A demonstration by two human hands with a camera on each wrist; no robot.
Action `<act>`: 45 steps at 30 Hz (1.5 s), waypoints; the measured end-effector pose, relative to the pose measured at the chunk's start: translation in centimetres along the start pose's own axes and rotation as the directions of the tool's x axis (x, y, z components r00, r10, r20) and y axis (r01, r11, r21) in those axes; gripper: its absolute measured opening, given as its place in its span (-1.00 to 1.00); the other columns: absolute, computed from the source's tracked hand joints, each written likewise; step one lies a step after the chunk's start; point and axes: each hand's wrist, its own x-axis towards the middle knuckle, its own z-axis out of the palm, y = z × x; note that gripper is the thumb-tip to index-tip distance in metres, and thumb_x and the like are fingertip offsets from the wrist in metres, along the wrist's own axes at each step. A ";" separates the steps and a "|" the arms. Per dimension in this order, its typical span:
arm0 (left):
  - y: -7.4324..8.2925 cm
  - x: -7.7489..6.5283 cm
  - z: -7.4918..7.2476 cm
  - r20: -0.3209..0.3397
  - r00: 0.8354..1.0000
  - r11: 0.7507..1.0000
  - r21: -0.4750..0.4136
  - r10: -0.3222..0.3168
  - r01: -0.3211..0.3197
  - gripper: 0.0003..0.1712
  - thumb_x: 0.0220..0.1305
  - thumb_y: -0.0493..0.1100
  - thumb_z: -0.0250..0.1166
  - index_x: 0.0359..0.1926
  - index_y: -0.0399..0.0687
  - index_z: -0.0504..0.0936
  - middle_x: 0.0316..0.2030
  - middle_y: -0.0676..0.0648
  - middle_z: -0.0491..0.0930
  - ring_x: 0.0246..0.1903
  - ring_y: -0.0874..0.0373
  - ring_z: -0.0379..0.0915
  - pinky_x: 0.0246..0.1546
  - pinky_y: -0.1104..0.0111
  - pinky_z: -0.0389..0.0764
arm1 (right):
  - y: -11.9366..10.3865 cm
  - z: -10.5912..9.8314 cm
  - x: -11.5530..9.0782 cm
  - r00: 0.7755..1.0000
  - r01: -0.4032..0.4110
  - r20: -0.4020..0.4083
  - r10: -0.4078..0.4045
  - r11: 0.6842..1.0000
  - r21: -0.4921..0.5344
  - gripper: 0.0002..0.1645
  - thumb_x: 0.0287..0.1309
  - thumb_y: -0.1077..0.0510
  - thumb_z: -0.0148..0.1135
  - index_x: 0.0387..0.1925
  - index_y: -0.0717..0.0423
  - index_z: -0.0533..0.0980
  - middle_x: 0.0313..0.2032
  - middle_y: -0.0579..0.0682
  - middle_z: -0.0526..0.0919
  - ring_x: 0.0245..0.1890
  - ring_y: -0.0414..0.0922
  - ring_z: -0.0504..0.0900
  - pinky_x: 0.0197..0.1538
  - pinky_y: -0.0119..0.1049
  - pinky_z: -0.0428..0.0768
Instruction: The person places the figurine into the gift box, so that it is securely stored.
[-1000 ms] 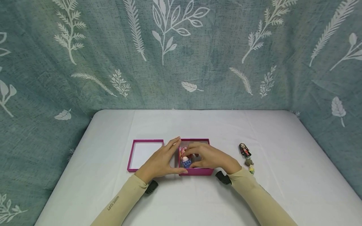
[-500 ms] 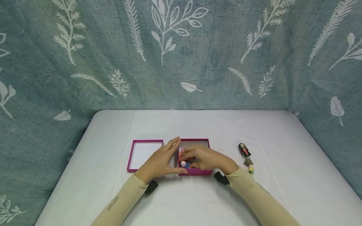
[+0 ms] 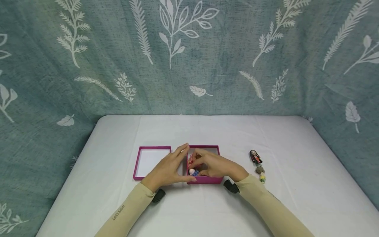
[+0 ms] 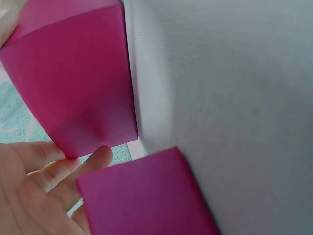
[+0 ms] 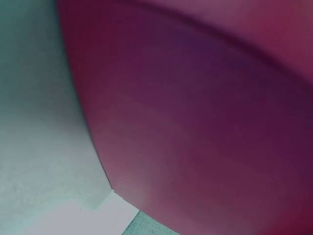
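A magenta box (image 3: 204, 180) without its lid stands at mid-table; several small doll-like figurines lie in its left part, including a blue one with a pale top (image 3: 193, 172) and a pinkish one (image 3: 190, 159). My left hand (image 3: 170, 169) rests along the box's left side, fingers stretched to the rear corner and thumb at the front rim; in the left wrist view its fingers touch the box wall (image 4: 73, 88). Reaching in from the right, my right hand (image 3: 219, 166) pinches the blue figurine. Its fingertips are partly hidden by the box. In the right wrist view a magenta wall (image 5: 195, 122) fills most of the picture.
The box's lid (image 3: 137, 164), white inside with a magenta rim, lies left of the box. A dark-haired doll figurine (image 3: 256, 157), a small brown figurine (image 3: 260, 170) and a yellow-green one (image 3: 262, 177) lie to the right. A leaf-patterned cloth (image 3: 189, 59) hangs behind the white table (image 3: 183, 210).
My right hand has shifted slightly left and lower in the box. The blue figurine now shows less, its pale top lower and farther left. My left hand and the lid have stayed put.
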 end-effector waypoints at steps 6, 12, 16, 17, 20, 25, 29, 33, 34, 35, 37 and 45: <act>0.0 0.1 0.0 -0.003 1.000 1.000 -0.006 0.003 -0.003 0.27 0.00 0.44 0.37 0.53 -0.12 0.05 0.52 -0.04 0.05 0.29 -0.10 0.36 0.29 0.01 0.42 | 0.1 0.0 0.1 1.000 -0.017 0.013 0.018 0.999 -0.027 -0.63 -0.03 0.22 0.52 -0.13 -0.12 0.73 -0.12 -0.12 0.47 -0.10 -0.24 0.46 0.00 -0.33 0.56; 0.0 0.1 0.2 0.007 1.000 1.000 -0.010 -0.004 0.004 0.27 0.01 0.45 0.36 0.53 -0.10 0.04 0.52 -0.04 0.04 0.28 -0.10 0.37 0.30 0.00 0.41 | 0.2 0.1 0.1 0.999 -0.031 0.038 0.032 0.999 -0.008 -0.64 0.00 0.23 0.50 -0.12 -0.13 0.72 -0.08 -0.11 0.45 -0.09 -0.23 0.45 -0.03 -0.36 0.55; 0.0 0.2 0.3 0.009 1.000 1.000 -0.009 -0.006 0.006 0.27 0.01 0.46 0.35 0.54 -0.08 0.03 0.53 -0.02 0.03 0.29 -0.09 0.36 0.30 0.01 0.40 | 0.3 0.0 0.0 0.998 -0.039 0.056 0.039 0.999 0.003 -0.64 0.01 0.23 0.49 -0.11 -0.14 0.71 -0.06 -0.12 0.43 -0.10 -0.24 0.43 -0.06 -0.40 0.54; 0.0 0.2 0.3 0.007 1.000 1.000 -0.008 -0.006 0.006 0.27 0.01 0.47 0.34 0.54 -0.08 0.02 0.53 -0.01 0.02 0.29 -0.09 0.36 0.30 0.01 0.40 | 0.3 0.0 0.0 0.998 -0.036 0.056 0.036 0.999 0.005 -0.64 0.02 0.23 0.49 -0.10 -0.13 0.71 -0.07 -0.12 0.43 -0.10 -0.24 0.43 -0.05 -0.39 0.54; 0.1 0.2 0.3 0.000 1.000 1.000 -0.008 -0.002 0.002 0.28 0.00 0.47 0.34 0.54 -0.07 0.02 0.53 0.02 0.01 0.30 -0.08 0.36 0.31 0.02 0.40 | 0.3 -0.1 -0.1 0.998 -0.035 0.050 0.034 0.999 0.009 -0.63 0.01 0.24 0.49 -0.10 -0.12 0.71 -0.07 -0.12 0.43 -0.09 -0.25 0.44 -0.04 -0.39 0.55; 0.2 0.3 0.2 -0.004 1.000 1.000 -0.007 0.002 -0.002 0.27 0.00 0.47 0.34 0.54 -0.07 0.03 0.53 0.02 0.02 0.29 -0.08 0.36 0.30 0.03 0.40 | 0.2 -0.2 -0.3 0.999 -0.039 0.032 0.039 0.999 -0.006 -0.61 0.00 0.22 0.50 -0.07 -0.12 0.71 -0.09 -0.11 0.44 -0.12 -0.26 0.48 -0.07 -0.40 0.58; 0.2 0.2 0.2 -0.002 1.000 1.000 -0.003 0.000 0.000 0.26 0.01 0.46 0.34 0.54 -0.07 0.03 0.53 -0.01 0.03 0.30 -0.09 0.35 0.32 0.01 0.39 | 0.2 -0.1 -0.4 0.998 -0.057 0.025 0.058 0.998 -0.009 -0.60 0.00 0.19 0.51 -0.06 -0.14 0.71 -0.08 -0.12 0.45 -0.12 -0.27 0.50 -0.07 -0.41 0.60; 0.2 0.1 0.2 -0.004 1.000 1.000 0.005 0.005 -0.005 0.26 0.02 0.45 0.35 0.53 -0.10 0.04 0.52 -0.04 0.04 0.29 -0.09 0.36 0.32 -0.01 0.38 | -0.1 -0.1 -0.5 0.998 -0.061 0.008 0.061 0.998 0.009 -0.61 -0.01 0.17 0.52 -0.07 -0.15 0.71 -0.09 -0.14 0.47 -0.12 -0.27 0.49 -0.09 -0.39 0.61; 0.2 0.1 0.2 -0.005 1.000 1.000 0.007 0.008 -0.008 0.26 0.02 0.45 0.35 0.53 -0.11 0.04 0.52 -0.05 0.05 0.29 -0.09 0.36 0.31 -0.01 0.38 | -0.2 -0.2 -0.6 0.998 -0.056 0.001 0.056 0.998 0.012 -0.61 -0.01 0.16 0.52 -0.07 -0.14 0.71 -0.09 -0.14 0.48 -0.12 -0.26 0.49 -0.09 -0.37 0.61; 0.2 0.1 0.3 -0.007 1.000 1.000 0.011 0.010 -0.010 0.26 0.01 0.45 0.35 0.53 -0.12 0.04 0.52 -0.05 0.05 0.29 -0.09 0.36 0.32 -0.02 0.38 | -0.4 -0.4 -0.8 0.999 -0.050 -0.007 0.050 0.999 0.016 -0.62 0.00 0.15 0.52 -0.07 -0.13 0.71 -0.09 -0.15 0.49 -0.11 -0.26 0.49 -0.08 -0.36 0.61; 0.2 0.1 0.3 -0.011 1.000 1.000 0.017 0.012 -0.012 0.28 0.00 0.47 0.34 0.53 -0.13 0.05 0.52 -0.06 0.06 0.29 -0.09 0.36 0.31 -0.02 0.38 | -0.7 -0.9 -1.2 0.999 -0.028 -0.031 0.029 0.999 0.015 -0.62 0.01 0.13 0.51 -0.06 -0.11 0.71 -0.08 -0.14 0.51 -0.09 -0.24 0.49 -0.06 -0.32 0.61; 0.0 0.1 0.2 -0.009 1.000 1.000 0.025 -0.009 0.009 0.32 -0.06 0.53 0.33 0.54 -0.07 0.04 0.52 0.01 0.04 0.35 -0.06 0.30 0.35 -0.02 0.33 | -1.5 -2.4 -3.4 0.991 -0.009 -0.137 0.009 1.000 0.001 -0.69 0.06 0.15 0.47 -0.10 -0.08 0.72 -0.13 -0.17 0.51 -0.13 -0.24 0.47 -0.08 -0.31 0.58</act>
